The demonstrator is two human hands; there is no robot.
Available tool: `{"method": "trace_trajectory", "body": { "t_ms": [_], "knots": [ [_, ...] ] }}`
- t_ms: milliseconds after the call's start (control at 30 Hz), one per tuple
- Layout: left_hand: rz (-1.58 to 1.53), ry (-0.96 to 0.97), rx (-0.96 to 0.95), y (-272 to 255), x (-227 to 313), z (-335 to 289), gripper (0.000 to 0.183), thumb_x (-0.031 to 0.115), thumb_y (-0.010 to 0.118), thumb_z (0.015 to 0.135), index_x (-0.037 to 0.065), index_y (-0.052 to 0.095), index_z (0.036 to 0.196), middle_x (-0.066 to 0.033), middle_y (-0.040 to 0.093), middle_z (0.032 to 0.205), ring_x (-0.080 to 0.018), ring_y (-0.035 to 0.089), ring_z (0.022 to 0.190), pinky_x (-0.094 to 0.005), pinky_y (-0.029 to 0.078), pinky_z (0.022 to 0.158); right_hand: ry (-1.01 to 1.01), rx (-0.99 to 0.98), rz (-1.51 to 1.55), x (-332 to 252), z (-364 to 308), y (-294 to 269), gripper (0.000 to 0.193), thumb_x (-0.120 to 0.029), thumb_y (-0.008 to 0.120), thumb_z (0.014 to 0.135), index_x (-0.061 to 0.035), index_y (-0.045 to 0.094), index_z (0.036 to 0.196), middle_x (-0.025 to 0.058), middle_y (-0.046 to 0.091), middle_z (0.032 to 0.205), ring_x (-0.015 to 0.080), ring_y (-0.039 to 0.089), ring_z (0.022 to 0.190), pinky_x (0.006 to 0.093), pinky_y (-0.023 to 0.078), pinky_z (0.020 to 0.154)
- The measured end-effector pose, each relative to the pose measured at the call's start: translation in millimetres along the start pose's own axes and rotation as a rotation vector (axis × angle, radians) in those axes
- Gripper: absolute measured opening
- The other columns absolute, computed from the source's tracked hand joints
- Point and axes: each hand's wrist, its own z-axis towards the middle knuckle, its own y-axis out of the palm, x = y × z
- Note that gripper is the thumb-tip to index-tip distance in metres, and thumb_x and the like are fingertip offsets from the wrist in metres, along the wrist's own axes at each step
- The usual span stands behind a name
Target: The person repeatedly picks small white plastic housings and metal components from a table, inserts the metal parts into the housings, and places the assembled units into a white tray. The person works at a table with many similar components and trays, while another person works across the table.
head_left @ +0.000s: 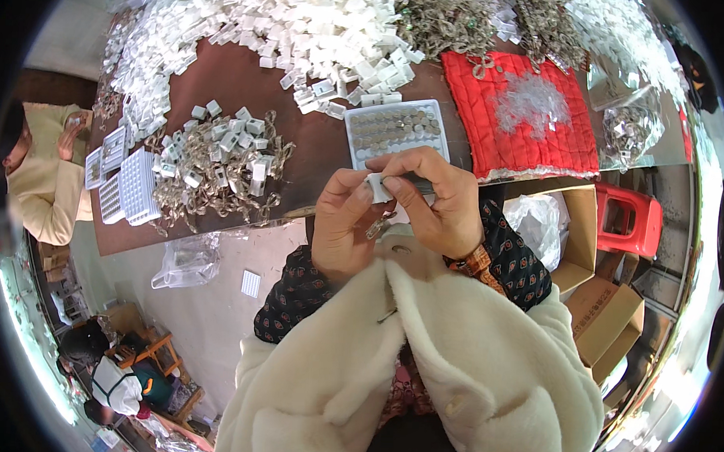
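Note:
Between my two hands, above the near edge of the brown table, is a small white plastic casing (378,188). My left hand (340,221) pinches it from the left, and my right hand (444,203) has thumb and fingertips closed on its upper right side. A short grey-brown patterned strap (380,225) hangs below the casing between the hands. Just beyond my fingers lies a white tray (353,148) with rows of round silver pieces that look like coin cells. To its left is a heap of white casings with straps (220,169).
White casings (305,33) pile along the far side, beside a heap of straps (445,22). A red quilted cloth (496,151) bears transparent plastic pieces (534,103). White trays (138,186) stand at the left edge. Cardboard boxes (602,314) and a red stool (632,222) are right. Another person (53,167) sits left.

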Motion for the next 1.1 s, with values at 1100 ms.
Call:
{"method": "trace_trajectory", "body": {
  "t_ms": [1100],
  "knots": [
    [1.675, 1.055, 0.470, -23, 118, 13, 0.027, 0.006, 0.071, 0.089, 0.000, 0.066, 0.115, -0.0129, 0.069, 0.111, -0.0228, 0.065, 0.097, -0.0371, 0.051, 0.088, 0.139, -0.024, -0.952, 50, 114, -27, 0.032, -0.030, 0.072, 0.084, -0.0030, 0.062, 0.098, 0.0117, 0.071, 0.083, 0.0275, 0.069, 0.079, 0.0404, 0.053, 0.071]
  ]
}}
